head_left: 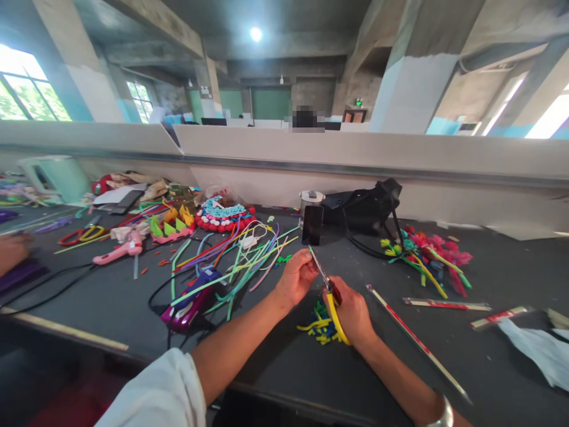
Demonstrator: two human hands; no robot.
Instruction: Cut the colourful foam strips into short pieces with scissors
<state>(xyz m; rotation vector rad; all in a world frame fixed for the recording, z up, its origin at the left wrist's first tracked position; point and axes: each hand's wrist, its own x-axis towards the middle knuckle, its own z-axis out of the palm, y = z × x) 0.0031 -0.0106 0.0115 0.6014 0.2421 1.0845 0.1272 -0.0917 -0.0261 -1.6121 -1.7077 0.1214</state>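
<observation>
My right hand (353,314) is closed round the yellow handles of a pair of scissors (331,296), whose blades point up and away. Close beside the blades, the fingertips of my left hand (297,277) are pinched together. A small green piece (310,249) shows at those fingertips; most of it is hidden. On the dark table under my hands lies a pile of short yellow, green and blue cut pieces (323,326). A few green bits (283,259) lie beyond my left wrist.
Long fuzzy stems (240,261) spread left of centre, near a purple power strip (191,305) and a pink glue gun (122,249). A phone (312,225) leans upright ahead. Behind it sits a black bag (364,204). Fuzzy flowers (438,252) lie right. Another person's hand (12,252) is far left.
</observation>
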